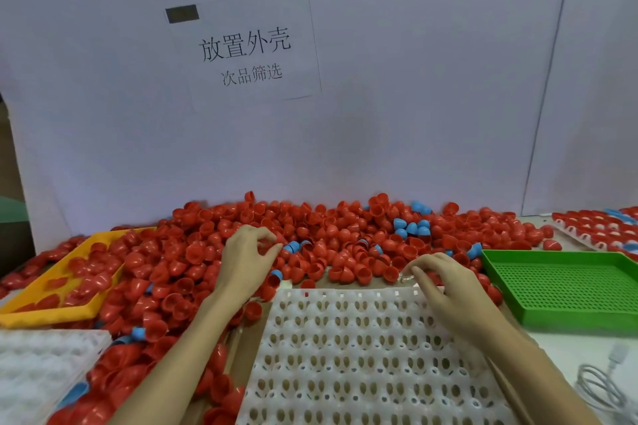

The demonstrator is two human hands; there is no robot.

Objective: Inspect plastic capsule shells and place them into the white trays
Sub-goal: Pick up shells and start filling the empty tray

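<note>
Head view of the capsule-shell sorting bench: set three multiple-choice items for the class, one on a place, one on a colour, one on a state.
1. Where is the green tray relative to the white tray in front of the person?
A. To its right
B. To its left
C. Stacked on it

2. What colour are most shells in the pile?
A. Blue
B. Red
C. Yellow

3. What state are the white tray's visible pockets in?
A. All filled
B. Half filled
C. Holding no shells

Answers:
1 A, it lies by the right hand.
2 B, red dominates, with a few blue shells.
3 C, only bare holes show.
</note>
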